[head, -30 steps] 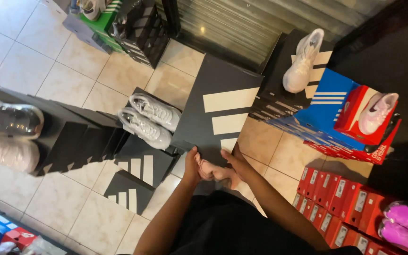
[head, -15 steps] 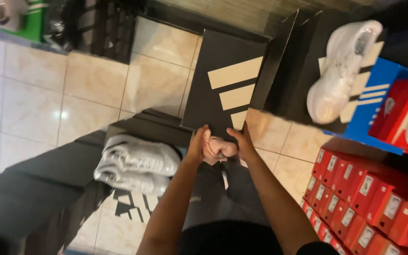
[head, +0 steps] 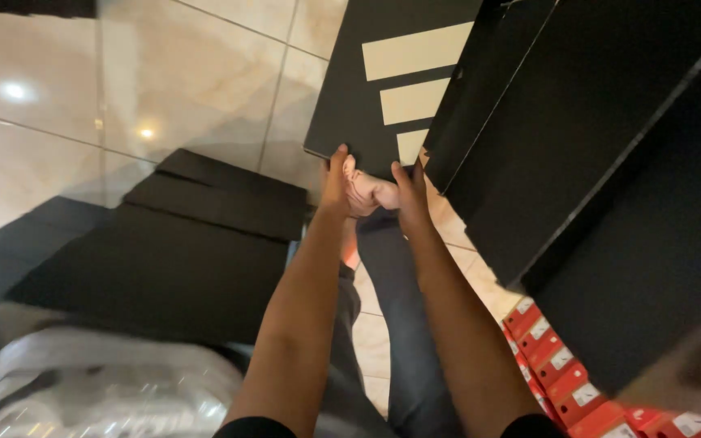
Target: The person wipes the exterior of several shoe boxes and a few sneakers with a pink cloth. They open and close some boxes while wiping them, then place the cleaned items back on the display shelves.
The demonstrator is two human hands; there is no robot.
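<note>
Both my arms reach straight down to my own bare foot (head: pixel 369 193), which sticks out of a grey trouser leg (head: pixel 395 300). My left hand (head: pixel 336 180) presses the foot's left side with the thumb pointing up. On the other side, my right hand (head: pixel 410 193) wraps around it. The foot rests just in front of a large black box with three cream stripes (head: pixel 403 77). Most of the fingers are hidden behind the foot.
Tall black boxes (head: pixel 602 170) stand close at the right. Black box lids (head: pixel 196 243) lie at the left over a blurred white shoe (head: pixel 99 389). Several red shoe boxes (head: pixel 561 377) are stacked at the lower right. The floor is glossy beige tile (head: pixel 164 73).
The view has dropped much closer to the floor. The white shoes on the right boxes have left the frame. Both hands stay on the foot.
</note>
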